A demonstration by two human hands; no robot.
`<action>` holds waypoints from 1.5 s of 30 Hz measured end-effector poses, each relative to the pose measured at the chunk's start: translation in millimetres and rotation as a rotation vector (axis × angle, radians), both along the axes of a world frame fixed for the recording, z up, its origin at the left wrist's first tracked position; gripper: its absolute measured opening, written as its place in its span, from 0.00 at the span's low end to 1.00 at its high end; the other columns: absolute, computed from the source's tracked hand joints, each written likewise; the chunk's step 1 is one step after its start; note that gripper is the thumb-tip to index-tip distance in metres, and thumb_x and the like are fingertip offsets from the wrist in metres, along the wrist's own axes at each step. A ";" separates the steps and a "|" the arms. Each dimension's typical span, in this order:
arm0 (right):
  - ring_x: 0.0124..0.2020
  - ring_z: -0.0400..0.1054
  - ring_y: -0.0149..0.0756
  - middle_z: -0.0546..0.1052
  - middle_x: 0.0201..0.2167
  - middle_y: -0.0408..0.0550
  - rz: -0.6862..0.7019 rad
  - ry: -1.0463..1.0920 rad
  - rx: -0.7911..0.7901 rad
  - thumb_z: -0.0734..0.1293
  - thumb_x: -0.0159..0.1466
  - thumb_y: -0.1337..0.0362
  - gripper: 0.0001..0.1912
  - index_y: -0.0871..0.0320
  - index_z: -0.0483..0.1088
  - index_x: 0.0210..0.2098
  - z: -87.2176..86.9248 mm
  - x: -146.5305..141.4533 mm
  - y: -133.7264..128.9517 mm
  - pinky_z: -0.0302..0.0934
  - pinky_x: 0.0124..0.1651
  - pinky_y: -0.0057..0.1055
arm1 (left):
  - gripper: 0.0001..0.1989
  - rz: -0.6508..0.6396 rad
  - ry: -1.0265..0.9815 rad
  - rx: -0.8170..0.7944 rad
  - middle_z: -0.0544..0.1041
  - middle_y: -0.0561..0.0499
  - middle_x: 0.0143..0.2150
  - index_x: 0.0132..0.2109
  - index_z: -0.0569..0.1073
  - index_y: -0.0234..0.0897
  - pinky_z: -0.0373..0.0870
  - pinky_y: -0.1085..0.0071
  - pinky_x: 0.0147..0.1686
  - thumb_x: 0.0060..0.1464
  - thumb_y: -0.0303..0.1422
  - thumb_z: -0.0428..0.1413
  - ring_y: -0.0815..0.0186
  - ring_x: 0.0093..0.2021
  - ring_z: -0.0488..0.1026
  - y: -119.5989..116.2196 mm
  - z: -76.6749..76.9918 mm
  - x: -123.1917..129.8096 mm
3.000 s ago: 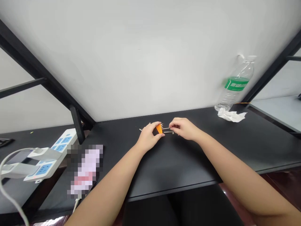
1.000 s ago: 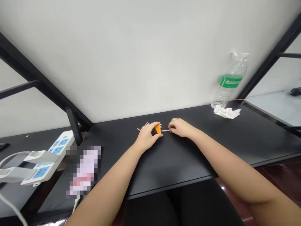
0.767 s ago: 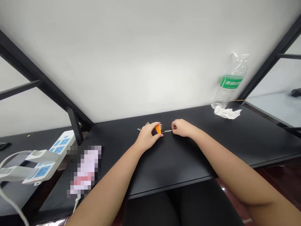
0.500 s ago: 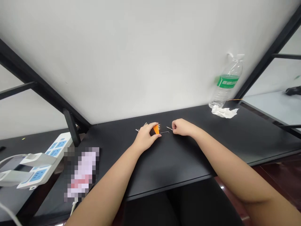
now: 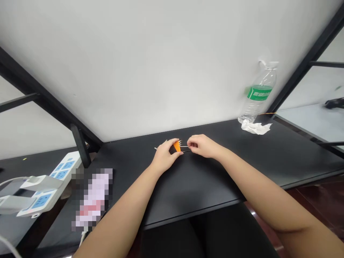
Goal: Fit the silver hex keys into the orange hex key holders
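My left hand (image 5: pixel 164 156) is closed around a small orange holder (image 5: pixel 176 146), thumb below and fingers above. Several metal tips stick out of the holder's right side. Just right of it, my right hand (image 5: pixel 200 145) pinches a thin metal hex key (image 5: pixel 184 146), whose far end reaches the holder; whether it is inside a slot I cannot tell. A darker thin rod (image 5: pixel 187 151) lies just below, partly hidden by the right fingers. Behind my left hand pokes out a bit of metal (image 5: pixel 156 148), mostly covered.
Both hands are over a black table (image 5: pixel 188 186) against a white wall. At the right back stand a plastic bottle (image 5: pixel 259 93) and a crumpled tissue (image 5: pixel 256 127). On the left lie a blurred-out phone-like object (image 5: pixel 95 197) with a cable and a white power strip (image 5: pixel 68 157) with plugs.
My right hand has moved left with the hex key, bringing its tip up to the orange holder. My left hand has stayed nearly in place, still gripping the holder.
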State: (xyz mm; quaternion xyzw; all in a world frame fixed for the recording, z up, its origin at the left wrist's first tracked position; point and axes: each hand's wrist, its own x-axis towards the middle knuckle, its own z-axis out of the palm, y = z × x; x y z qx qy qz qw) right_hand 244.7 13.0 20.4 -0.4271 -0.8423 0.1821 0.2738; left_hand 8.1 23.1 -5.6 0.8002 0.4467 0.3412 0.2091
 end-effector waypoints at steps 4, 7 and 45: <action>0.32 0.66 0.30 0.74 0.34 0.45 0.011 -0.013 0.022 0.66 0.64 0.73 0.06 0.58 0.74 0.34 0.7 1.2 -1.1 0.59 0.37 0.27 | 0.27 0.003 -0.009 -0.023 0.80 0.49 0.55 0.58 0.74 0.45 0.74 0.56 0.58 0.52 0.37 0.68 0.58 0.50 0.79 -0.4 0.6 0.5; 0.32 0.65 0.30 0.74 0.33 0.45 0.037 -0.035 0.046 0.65 0.65 0.73 0.07 0.58 0.74 0.34 2.3 1.5 -2.5 0.59 0.37 0.28 | 0.27 0.014 -0.015 -0.030 0.80 0.49 0.55 0.58 0.74 0.44 0.75 0.58 0.56 0.51 0.37 0.68 0.57 0.51 0.78 0.7 -0.4 -0.5; 0.36 0.67 0.33 0.75 0.38 0.47 -0.108 -0.107 0.051 0.68 0.64 0.69 0.01 0.58 0.72 0.36 -13.4 -9.1 3.4 0.57 0.39 0.29 | 0.26 -0.013 0.078 0.029 0.80 0.50 0.54 0.59 0.75 0.44 0.73 0.60 0.57 0.53 0.37 0.67 0.58 0.49 0.79 -2.6 4.1 0.5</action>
